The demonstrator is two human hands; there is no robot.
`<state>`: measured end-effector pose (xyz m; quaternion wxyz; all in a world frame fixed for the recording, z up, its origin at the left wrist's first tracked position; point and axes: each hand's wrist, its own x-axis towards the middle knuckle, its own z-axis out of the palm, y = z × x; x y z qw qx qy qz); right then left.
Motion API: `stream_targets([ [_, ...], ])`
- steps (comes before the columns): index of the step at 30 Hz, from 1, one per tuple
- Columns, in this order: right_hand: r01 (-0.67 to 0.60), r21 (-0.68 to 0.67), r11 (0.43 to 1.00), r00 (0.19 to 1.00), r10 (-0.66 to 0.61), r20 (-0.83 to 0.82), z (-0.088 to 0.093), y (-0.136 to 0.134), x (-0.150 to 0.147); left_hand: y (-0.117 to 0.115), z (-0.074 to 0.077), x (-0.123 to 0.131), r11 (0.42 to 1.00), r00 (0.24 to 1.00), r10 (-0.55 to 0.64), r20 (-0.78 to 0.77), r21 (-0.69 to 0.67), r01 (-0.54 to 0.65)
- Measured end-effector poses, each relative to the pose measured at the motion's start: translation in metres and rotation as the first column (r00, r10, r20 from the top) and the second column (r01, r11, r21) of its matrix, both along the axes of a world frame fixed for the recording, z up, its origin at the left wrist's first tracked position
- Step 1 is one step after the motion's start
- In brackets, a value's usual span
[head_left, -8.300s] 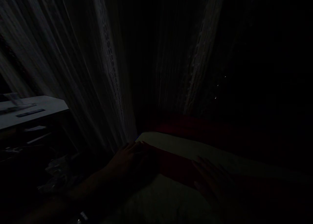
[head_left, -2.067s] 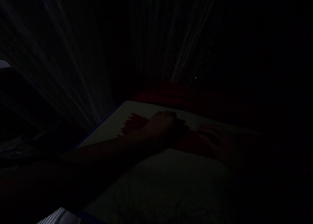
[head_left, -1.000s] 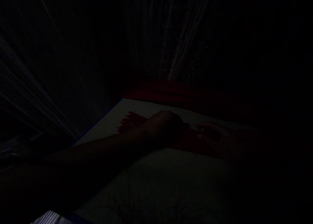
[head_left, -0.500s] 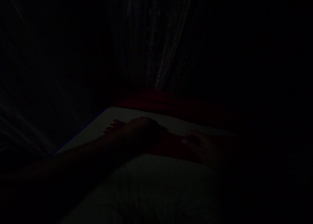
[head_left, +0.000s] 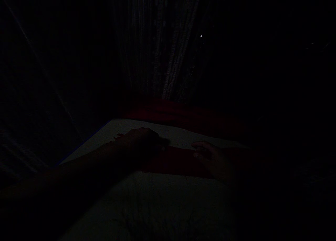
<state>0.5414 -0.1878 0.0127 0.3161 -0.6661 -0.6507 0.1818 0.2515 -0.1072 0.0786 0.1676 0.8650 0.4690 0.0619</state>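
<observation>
The scene is very dark. A red cloth [head_left: 175, 161] lies in a strip across a pale bed surface [head_left: 157, 206]. My left hand [head_left: 139, 143] rests curled over the cloth's left end and covers its fringe. My right hand [head_left: 210, 157] sits at the cloth's right end, its fingers bent around the edge. The two hands are apart, with the red strip stretched between them.
More dark red fabric [head_left: 183, 112] lies along the far side of the bed. Pale striped curtains [head_left: 162, 59] hang behind it. A blue edge [head_left: 86, 140] marks the bed's left side, beyond which all is black.
My left hand has slid left along the cloth and now covers the fringe that showed before. My right hand's fingers have gone from flat to bent, and the view has shifted slightly.
</observation>
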Motion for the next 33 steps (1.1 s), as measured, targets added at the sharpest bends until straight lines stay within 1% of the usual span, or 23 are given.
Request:
stream_targets([
  [3, 0.015, 0.036, 0.999, 0.999, -0.016, 0.033, 0.000, 0.000, -0.001, 0.007, -0.007, -0.004, 0.998, 0.998, -0.067, 0.014, 0.008, 0.067],
  [4, 0.015, 0.058, 0.998, 0.999, -0.018, 0.045, 0.001, 0.000, -0.002, 0.008, -0.009, -0.004, 0.994, 0.995, -0.100, 0.027, 0.037, 0.099],
  [6, -0.003, 0.135, 0.991, 0.995, -0.011, 0.101, 0.003, -0.002, -0.007, 0.008, -0.012, 0.000, 0.969, 0.982, -0.185, 0.036, 0.175, 0.176],
  [7, -0.023, 0.174, 0.984, 0.989, -0.002, 0.146, 0.004, -0.004, -0.010, 0.006, -0.015, 0.004, 0.937, 0.969, -0.246, 0.022, 0.261, 0.232],
  [8, -0.053, 0.203, 0.978, 0.979, 0.012, 0.202, 0.005, -0.005, -0.014, 0.003, -0.018, 0.009, 0.894, 0.950, -0.312, 0.005, 0.340, 0.292],
  [9, -0.095, 0.220, 0.971, 0.964, 0.035, 0.264, 0.005, -0.007, -0.017, -0.001, -0.021, 0.015, 0.851, 0.926, -0.378, -0.009, 0.391, 0.351],
  [10, -0.154, 0.216, 0.964, 0.941, 0.076, 0.329, 0.005, -0.009, -0.020, -0.006, -0.025, 0.020, 0.818, 0.901, -0.433, -0.012, 0.414, 0.399],
  [11, -0.215, 0.192, 0.957, 0.914, 0.128, 0.385, 0.004, -0.010, -0.021, -0.010, -0.030, 0.024, 0.803, 0.881, -0.473, 0.001, 0.414, 0.430],
  [13, -0.316, 0.130, 0.940, 0.857, 0.224, 0.464, 0.000, -0.012, -0.021, -0.017, -0.038, 0.029, 0.804, 0.858, -0.513, 0.042, 0.374, 0.462],
  [15, -0.341, 0.098, 0.935, 0.823, 0.247, 0.511, -0.006, -0.013, -0.018, -0.020, -0.045, 0.027, 0.818, 0.856, -0.513, 0.061, 0.339, 0.465],
  [19, -0.245, 0.145, 0.959, 0.830, 0.130, 0.543, -0.017, -0.014, -0.014, -0.022, -0.052, 0.016, 0.842, 0.889, -0.457, -0.021, 0.313, 0.440],
  [22, -0.192, 0.197, 0.961, 0.828, 0.051, 0.559, -0.017, -0.017, -0.018, -0.024, -0.055, 0.013, 0.845, 0.901, -0.426, -0.082, 0.320, 0.429],
  [23, -0.208, 0.195, 0.958, 0.819, 0.062, 0.570, -0.016, -0.018, -0.019, -0.025, -0.056, 0.013, 0.845, 0.903, -0.419, -0.090, 0.325, 0.424],
  [24, -0.251, 0.171, 0.953, 0.804, 0.107, 0.584, -0.015, -0.019, -0.021, -0.025, -0.057, 0.013, 0.844, 0.905, -0.415, -0.093, 0.331, 0.421],
  [26, -0.359, 0.083, 0.930, 0.761, 0.240, 0.603, -0.013, -0.022, -0.022, -0.026, -0.058, 0.013, 0.847, 0.909, -0.408, -0.090, 0.336, 0.413],
  [27, -0.393, 0.038, 0.919, 0.742, 0.293, 0.602, -0.014, -0.023, -0.022, -0.025, -0.058, 0.013, 0.851, 0.912, -0.402, -0.085, 0.333, 0.407],
  [28, -0.401, 0.005, 0.916, 0.735, 0.319, 0.598, -0.015, -0.025, -0.020, -0.025, -0.057, 0.013, 0.857, 0.915, -0.396, -0.080, 0.325, 0.400],
  [29, -0.381, -0.007, 0.925, 0.741, 0.309, 0.596, -0.016, -0.026, -0.018, -0.024, -0.057, 0.013, 0.864, 0.918, -0.390, -0.074, 0.315, 0.393],
  [31, -0.296, 0.008, 0.955, 0.763, 0.231, 0.604, -0.018, -0.027, -0.015, -0.023, -0.055, 0.013, 0.880, 0.924, -0.376, -0.066, 0.289, 0.378],
  [33, -0.218, 0.069, 0.973, 0.774, 0.129, 0.619, -0.019, -0.029, -0.016, -0.023, -0.053, 0.013, 0.890, 0.927, -0.369, -0.067, 0.260, 0.374],
])
